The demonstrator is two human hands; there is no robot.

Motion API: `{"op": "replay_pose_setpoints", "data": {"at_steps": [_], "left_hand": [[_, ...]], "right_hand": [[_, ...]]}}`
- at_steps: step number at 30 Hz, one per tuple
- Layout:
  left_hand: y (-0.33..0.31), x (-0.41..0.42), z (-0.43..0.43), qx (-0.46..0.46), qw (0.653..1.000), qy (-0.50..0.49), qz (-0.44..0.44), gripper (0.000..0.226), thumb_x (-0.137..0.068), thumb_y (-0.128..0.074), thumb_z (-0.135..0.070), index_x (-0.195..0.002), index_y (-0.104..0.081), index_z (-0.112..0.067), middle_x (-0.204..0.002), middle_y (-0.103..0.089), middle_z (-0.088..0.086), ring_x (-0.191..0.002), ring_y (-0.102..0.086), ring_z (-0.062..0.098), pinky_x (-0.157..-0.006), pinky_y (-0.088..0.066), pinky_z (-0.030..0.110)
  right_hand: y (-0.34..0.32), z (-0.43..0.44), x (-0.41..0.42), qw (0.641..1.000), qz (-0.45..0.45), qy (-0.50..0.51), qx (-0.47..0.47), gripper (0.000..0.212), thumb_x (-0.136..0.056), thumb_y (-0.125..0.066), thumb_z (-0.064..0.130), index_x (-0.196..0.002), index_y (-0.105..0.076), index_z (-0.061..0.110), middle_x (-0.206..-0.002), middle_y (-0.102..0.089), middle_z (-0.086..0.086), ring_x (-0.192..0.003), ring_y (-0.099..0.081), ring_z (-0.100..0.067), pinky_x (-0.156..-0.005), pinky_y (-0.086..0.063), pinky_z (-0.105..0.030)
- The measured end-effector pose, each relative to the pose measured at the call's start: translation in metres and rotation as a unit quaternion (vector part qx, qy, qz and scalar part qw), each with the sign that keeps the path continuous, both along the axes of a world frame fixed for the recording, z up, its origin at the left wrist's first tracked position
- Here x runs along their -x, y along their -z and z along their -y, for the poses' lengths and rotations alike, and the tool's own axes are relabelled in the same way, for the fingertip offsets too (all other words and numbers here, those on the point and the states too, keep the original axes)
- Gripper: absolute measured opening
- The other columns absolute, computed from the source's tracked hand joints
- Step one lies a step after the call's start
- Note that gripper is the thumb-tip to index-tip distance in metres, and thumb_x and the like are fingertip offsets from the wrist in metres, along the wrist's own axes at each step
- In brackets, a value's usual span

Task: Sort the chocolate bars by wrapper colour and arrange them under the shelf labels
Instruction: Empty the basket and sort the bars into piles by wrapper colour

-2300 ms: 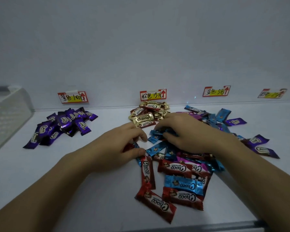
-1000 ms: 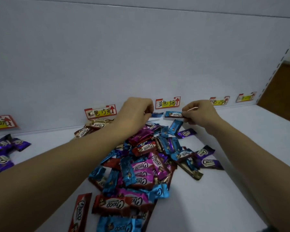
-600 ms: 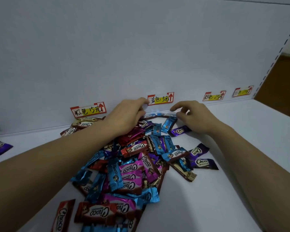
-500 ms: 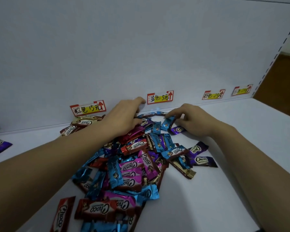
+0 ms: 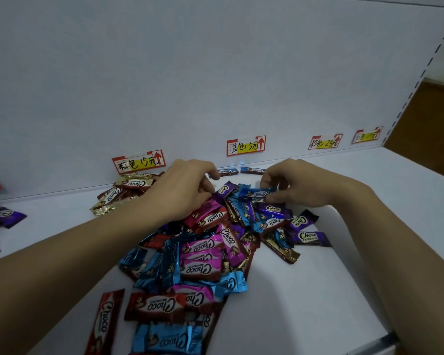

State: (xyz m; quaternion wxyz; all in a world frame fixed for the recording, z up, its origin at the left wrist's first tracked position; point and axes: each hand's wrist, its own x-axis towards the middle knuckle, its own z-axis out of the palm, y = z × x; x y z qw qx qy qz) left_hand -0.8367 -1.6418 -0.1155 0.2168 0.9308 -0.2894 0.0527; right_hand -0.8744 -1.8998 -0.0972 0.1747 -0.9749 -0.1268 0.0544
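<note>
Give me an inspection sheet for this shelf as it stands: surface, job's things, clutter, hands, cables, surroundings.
Surface: white shelf, its middle covered by bars.
Job's things: mixed pile of red, pink, blue and purple bars, unsorted; gold bars heaped under the 15 label; two blue bars lying against the back panel under the 5 label; purple bars at far left; 25 label further right.
Clutter: nothing seen.
Hands: right hand pinches a blue bar at the pile's far edge; left hand lies on the pile, fingers curled, hold unclear.
Cables: nothing seen.
Surroundings: white back panel; brown floor beyond the shelf's right end.
</note>
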Motion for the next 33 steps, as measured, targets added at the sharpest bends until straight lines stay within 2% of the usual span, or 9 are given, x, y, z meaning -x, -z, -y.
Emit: {"op": "replay_pose_setpoints", "data": {"at_steps": [3, 6, 8, 11, 16, 21, 24, 29, 33], "left_hand": [[-0.003, -0.001, -0.001, 0.021, 1.0, -0.014, 0.003, 0.025, -0.091, -0.072, -0.018, -0.114, -0.068, -0.027, -0.088, -0.074, -0.012, -0.079, -0.065, -0.003, -0.079, -0.055, 0.026], [-0.004, -0.006, -0.001, 0.047, 0.998, -0.038, 0.008, 0.016, -0.09, -0.073, -0.018, -0.103, -0.07, -0.026, -0.078, -0.068, -0.016, -0.07, -0.061, -0.006, -0.064, -0.045, 0.015], [-0.005, -0.01, 0.001, 0.068, 0.996, -0.052, 0.008, 0.012, -0.089, -0.075, -0.018, -0.1, -0.071, -0.023, -0.076, -0.068, -0.014, -0.067, -0.062, -0.004, -0.062, -0.046, 0.015], [-0.007, -0.021, 0.01, 0.115, 0.991, -0.073, 0.005, 0.009, -0.09, -0.074, -0.02, -0.097, -0.07, -0.021, -0.078, -0.07, -0.01, -0.066, -0.067, 0.001, -0.067, -0.052, 0.019], [0.002, -0.041, 0.039, 0.164, 0.982, -0.083, -0.039, 0.009, -0.088, -0.076, -0.015, -0.091, -0.068, -0.017, -0.073, -0.071, -0.004, -0.056, -0.067, -0.001, -0.059, -0.056, 0.016], [0.012, -0.053, 0.048, 0.067, 0.99, -0.122, 0.033, 0.024, -0.083, -0.081, -0.035, -0.089, -0.068, -0.016, -0.083, -0.068, 0.0, -0.077, -0.065, 0.016, -0.075, -0.057, 0.036], [0.005, -0.047, 0.041, 0.04, 0.989, -0.121, 0.07, 0.028, -0.086, -0.075, -0.044, -0.089, -0.065, -0.019, -0.083, -0.064, -0.003, -0.078, -0.061, 0.016, -0.071, -0.054, 0.034], [-0.019, -0.012, 0.021, 0.02, 0.997, 0.069, -0.005, 0.007, -0.09, -0.073, -0.034, -0.094, -0.07, -0.03, -0.083, -0.064, -0.017, -0.078, -0.061, 0.0, -0.065, -0.045, 0.015], [-0.023, 0.009, 0.015, -0.118, 0.967, 0.225, -0.018, 0.029, -0.095, -0.065, -0.03, -0.123, -0.065, -0.041, -0.113, -0.056, -0.019, -0.101, -0.052, -0.002, -0.086, -0.043, 0.015]], "right_hand": [[-0.001, 0.003, -0.001, 0.999, 0.029, 0.003, -0.024, 0.004, -0.093, -0.069, 0.027, -0.092, -0.066, 0.029, -0.088, -0.066, 0.008, -0.081, -0.06, -0.012, -0.073, -0.049, -0.03], [-0.003, 0.007, -0.002, 0.997, 0.049, 0.023, -0.051, 0.005, -0.093, -0.07, 0.028, -0.088, -0.069, 0.028, -0.079, -0.068, 0.007, -0.073, -0.061, -0.011, -0.067, -0.049, -0.03], [-0.001, 0.01, -0.006, 0.994, 0.065, 0.054, -0.071, 0.012, -0.094, -0.069, 0.026, -0.082, -0.069, 0.028, -0.073, -0.067, 0.009, -0.068, -0.06, -0.01, -0.063, -0.045, -0.028], [0.008, 0.015, -0.016, 0.98, 0.091, 0.121, -0.129, 0.022, -0.096, -0.065, 0.023, -0.076, -0.072, 0.021, -0.072, -0.069, 0.002, -0.07, -0.062, -0.022, -0.068, -0.049, -0.036], [0.029, 0.006, -0.037, 0.967, 0.111, 0.186, -0.137, 0.011, -0.094, -0.068, 0.028, -0.089, -0.075, 0.022, -0.086, -0.071, 0.003, -0.078, -0.061, -0.008, -0.058, -0.039, -0.02], [0.033, 0.007, -0.041, 0.948, 0.155, 0.23, -0.155, 0.016, -0.089, -0.074, 0.037, -0.098, -0.068, 0.025, -0.081, -0.069, 0.003, -0.076, -0.064, -0.008, -0.056, -0.039, -0.02], [0.026, 0.005, -0.033, 0.971, 0.16, 0.131, -0.118, 0.011, -0.094, -0.069, 0.031, -0.104, -0.068, 0.028, -0.082, -0.065, 0.009, -0.074, -0.058, -0.002, -0.06, -0.038, -0.02], [0.021, -0.01, -0.021, 0.994, 0.085, -0.063, -0.015, 0.026, -0.097, -0.064, 0.02, -0.118, -0.069, 0.035, -0.098, -0.054, 0.015, -0.086, -0.051, -0.001, -0.072, -0.036, -0.013], [0.022, -0.013, -0.02, 0.996, 0.074, -0.05, -0.001, 0.024, -0.094, -0.068, 0.021, -0.114, -0.069, 0.034, -0.103, -0.055, 0.006, -0.089, -0.056, -0.009, -0.076, -0.041, -0.023]]}}
